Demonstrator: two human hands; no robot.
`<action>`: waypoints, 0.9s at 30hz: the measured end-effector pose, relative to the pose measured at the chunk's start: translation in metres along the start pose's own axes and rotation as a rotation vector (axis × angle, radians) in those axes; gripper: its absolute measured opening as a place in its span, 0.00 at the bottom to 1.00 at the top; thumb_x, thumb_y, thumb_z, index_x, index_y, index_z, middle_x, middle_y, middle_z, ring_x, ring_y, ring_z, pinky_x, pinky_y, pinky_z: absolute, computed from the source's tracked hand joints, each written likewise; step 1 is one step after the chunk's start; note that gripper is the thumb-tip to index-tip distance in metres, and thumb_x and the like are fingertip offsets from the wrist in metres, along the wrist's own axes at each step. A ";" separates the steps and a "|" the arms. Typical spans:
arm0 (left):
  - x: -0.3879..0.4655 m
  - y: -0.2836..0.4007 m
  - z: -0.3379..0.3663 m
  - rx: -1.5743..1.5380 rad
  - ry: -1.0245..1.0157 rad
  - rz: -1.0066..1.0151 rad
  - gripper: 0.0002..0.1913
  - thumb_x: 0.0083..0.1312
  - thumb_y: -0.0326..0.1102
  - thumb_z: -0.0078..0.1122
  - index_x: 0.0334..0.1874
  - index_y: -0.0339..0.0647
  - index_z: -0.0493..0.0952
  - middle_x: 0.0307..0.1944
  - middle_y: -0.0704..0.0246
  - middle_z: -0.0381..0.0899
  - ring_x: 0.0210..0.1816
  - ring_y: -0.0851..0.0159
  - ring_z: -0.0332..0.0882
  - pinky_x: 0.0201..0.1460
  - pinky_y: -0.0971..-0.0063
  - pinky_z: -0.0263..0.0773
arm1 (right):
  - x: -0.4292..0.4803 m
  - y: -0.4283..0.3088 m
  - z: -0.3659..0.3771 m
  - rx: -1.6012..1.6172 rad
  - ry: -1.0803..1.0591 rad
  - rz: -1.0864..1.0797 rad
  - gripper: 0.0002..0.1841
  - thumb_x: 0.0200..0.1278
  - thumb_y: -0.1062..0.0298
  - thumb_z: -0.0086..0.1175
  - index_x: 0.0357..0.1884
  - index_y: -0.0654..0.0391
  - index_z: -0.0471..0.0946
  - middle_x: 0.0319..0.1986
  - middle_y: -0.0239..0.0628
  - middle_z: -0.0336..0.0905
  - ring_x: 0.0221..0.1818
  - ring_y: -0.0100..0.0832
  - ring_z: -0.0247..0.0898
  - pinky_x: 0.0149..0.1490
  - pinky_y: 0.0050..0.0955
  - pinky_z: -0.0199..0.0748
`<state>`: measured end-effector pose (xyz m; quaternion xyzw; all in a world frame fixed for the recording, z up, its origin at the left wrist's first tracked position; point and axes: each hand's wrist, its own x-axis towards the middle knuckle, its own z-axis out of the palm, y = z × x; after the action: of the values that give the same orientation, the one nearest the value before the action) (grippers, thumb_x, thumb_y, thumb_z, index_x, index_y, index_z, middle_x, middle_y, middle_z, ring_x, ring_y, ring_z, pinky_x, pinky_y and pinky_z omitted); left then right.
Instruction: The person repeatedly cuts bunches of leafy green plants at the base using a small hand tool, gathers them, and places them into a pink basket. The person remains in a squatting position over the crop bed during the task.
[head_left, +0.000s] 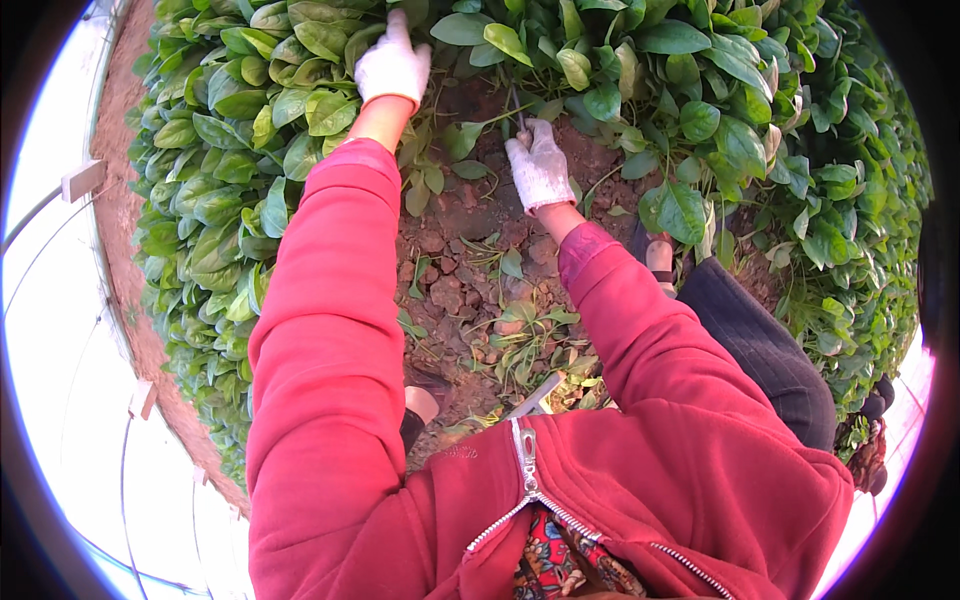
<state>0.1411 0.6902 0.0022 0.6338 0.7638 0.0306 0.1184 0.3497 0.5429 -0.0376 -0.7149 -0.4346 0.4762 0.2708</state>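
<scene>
Leafy spinach plants (322, 112) stand thick at the top and on both sides of a patch of bare soil (450, 292). My left hand (394, 67), in a white knit glove, reaches into the leaves at the top; its fingertips are partly hidden, so its grasp cannot be told. My right hand (540, 165), in a soiled white glove, is low over the soil, closed round the handle of a thin metal hand tool (516, 101). The tool's shaft points up toward the plant bases, and its far end is hidden under leaves.
Loose leaves and small plants (525, 330) lie on the cloddy soil between my feet. A pale flat object (536, 397) is partly hidden by my jacket. Beyond the bed at left run a strip of bare earth (124, 255) and thin curved rods with blocks. Dark round items (874, 405) show at the right edge.
</scene>
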 end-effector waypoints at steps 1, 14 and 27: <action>0.002 -0.005 -0.001 -0.115 0.077 -0.019 0.37 0.66 0.54 0.54 0.77 0.52 0.59 0.59 0.53 0.82 0.58 0.42 0.80 0.63 0.52 0.71 | 0.005 -0.002 0.000 0.035 0.038 0.014 0.22 0.66 0.64 0.57 0.61 0.58 0.71 0.44 0.50 0.85 0.49 0.51 0.82 0.55 0.41 0.77; -0.028 0.000 0.004 0.356 -0.059 0.613 0.19 0.59 0.45 0.69 0.52 0.48 0.80 0.48 0.63 0.82 0.55 0.52 0.78 0.61 0.55 0.71 | -0.005 -0.006 0.008 -0.007 -0.052 0.055 0.25 0.67 0.62 0.57 0.64 0.59 0.69 0.45 0.48 0.85 0.49 0.50 0.82 0.55 0.42 0.77; -0.013 -0.026 0.015 0.685 0.160 0.717 0.07 0.62 0.32 0.58 0.37 0.49 0.84 0.39 0.66 0.85 0.46 0.57 0.83 0.53 0.63 0.71 | 0.011 0.003 0.057 -0.072 -0.057 0.056 0.21 0.70 0.60 0.52 0.57 0.63 0.66 0.44 0.58 0.83 0.50 0.61 0.79 0.55 0.52 0.74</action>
<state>0.1213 0.6710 -0.0158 0.8544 0.4710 -0.1346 -0.1733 0.3009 0.5497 -0.0676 -0.7222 -0.4386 0.4880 0.2190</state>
